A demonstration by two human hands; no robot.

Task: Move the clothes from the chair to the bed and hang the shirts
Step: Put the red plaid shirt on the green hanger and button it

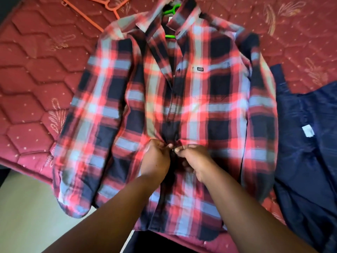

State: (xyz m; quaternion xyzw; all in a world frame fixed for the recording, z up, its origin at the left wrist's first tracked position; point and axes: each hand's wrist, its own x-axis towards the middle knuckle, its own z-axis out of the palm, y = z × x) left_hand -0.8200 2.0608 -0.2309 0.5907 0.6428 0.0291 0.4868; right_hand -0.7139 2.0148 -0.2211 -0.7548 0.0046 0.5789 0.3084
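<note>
The plaid shirt (182,106) lay front-up on the red quilted bed (36,70), its collar already over a green hanger (170,10) whose hook pointed away from the person. Both hands met at the placket, low on the shirt's front. The left hand (156,157) pinched the fabric edge on its side; the right hand (193,159) pinched the facing edge, fingertips nearly touching the left's. Each grip was closed on cloth, not spread. The view was blurred there, so whether a button sat between the fingers could not be told, though fastening a button looked to be the step in hand.

To do it well, the two edges should be kept level so the check lines match across the front, the buttonhole side held taut with one hand while the other tips the button through edge-first. The cloth bunched slightly just above the hands; smoothing that would stop a skipped hole. The upper placket stood open near the collar, so more fastening probably remained there, at least enough to keep the shirt from sliding off the hanger.

An orange hanger (87,13) lay spare on the bed at the far left, and a dark navy garment (306,143) lay just beside the shirt's sleeve on the right, apparently not yet hung
</note>
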